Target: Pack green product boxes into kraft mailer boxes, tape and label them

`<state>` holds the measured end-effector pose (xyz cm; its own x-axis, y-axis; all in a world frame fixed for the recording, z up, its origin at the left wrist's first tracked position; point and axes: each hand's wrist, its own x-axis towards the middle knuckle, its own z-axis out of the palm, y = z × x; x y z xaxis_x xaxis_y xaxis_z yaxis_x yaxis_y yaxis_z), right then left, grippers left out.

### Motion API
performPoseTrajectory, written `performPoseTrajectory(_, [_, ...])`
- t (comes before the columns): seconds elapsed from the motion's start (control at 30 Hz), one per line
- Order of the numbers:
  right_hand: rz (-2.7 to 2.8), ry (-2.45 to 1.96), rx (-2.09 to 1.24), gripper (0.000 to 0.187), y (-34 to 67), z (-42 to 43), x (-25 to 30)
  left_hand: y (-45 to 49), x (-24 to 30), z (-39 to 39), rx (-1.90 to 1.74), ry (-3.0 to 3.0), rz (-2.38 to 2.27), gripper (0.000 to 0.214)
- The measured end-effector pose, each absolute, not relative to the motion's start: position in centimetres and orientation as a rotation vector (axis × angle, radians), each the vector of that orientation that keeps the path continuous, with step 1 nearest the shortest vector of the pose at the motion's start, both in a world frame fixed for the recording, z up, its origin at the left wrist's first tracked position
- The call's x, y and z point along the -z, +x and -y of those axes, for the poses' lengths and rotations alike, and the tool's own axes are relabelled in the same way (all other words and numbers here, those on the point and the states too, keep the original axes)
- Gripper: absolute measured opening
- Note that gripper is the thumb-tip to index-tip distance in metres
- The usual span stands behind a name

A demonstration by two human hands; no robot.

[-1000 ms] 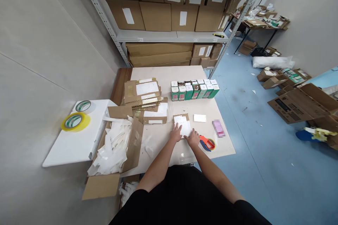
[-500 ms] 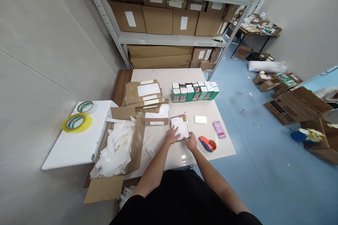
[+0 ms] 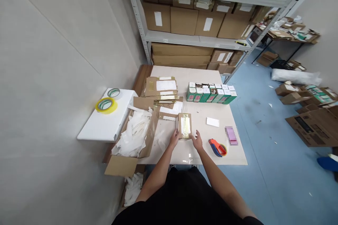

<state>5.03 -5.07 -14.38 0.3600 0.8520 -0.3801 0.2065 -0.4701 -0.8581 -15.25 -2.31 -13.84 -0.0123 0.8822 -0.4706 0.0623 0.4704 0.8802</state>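
Observation:
A small cardboard box [image 3: 188, 134] lies on the table in front of me, with clear tape over a white label on its upper face. My left hand [image 3: 174, 138] grips the box at its near left side, fingers along the edge. At the near right corner, my right hand [image 3: 197, 141] is open, fingers apart and thumb close to the cardboard; whether it touches I cannot tell. To the right are a white card-like piece [image 3: 212, 122] and an orange and blue tape dispenser [image 3: 218, 148]. Flattened cardboard pieces with labels [image 3: 161, 91] are stacked behind and to the left.
Green and white small boxes [image 3: 211, 95] stand in rows at the back right. A pixelated pink item [image 3: 231, 135] lies near the right edge. An open carton of white packing strips [image 3: 136, 130] is at left, beside tape rolls [image 3: 106, 104]. Shelving [image 3: 182, 38] rises behind.
The box has been turned, so a taped face now shows instead of the white paper face. My left hand went from flat on top to its side; my right hand opened. The view shifted left.

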Motion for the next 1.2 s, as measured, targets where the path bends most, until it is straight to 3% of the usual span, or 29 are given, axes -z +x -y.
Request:
performPoseTrajectory(0.1, [0.929, -1.769, -1.281, 0.078, 3.9, 4.9, 15.1, -14.6, 13.4, 3.0, -0.857, 0.908, -1.333, 0.086])
performPoseTrajectory(0.27, [0.912, -1.593, -1.375, 0.069, 4.1, 3.9, 14.5, -13.6, 12.3, 3.5, -0.929, 0.881, -1.287, 0.091])
performPoseTrajectory(0.67, [1.133, -1.32, -1.502, 0.057, 8.5, 2.1, 6.5, -9.1, 7.2, 7.3, -1.301, 0.776, -1.362, 0.092])
performPoseTrajectory(1.2, [1.603, -0.967, -1.916, 0.056, 2.3, 11.6, 4.9, -8.8, 4.2, 26.9, -1.709, 0.489, -1.789, 0.092])
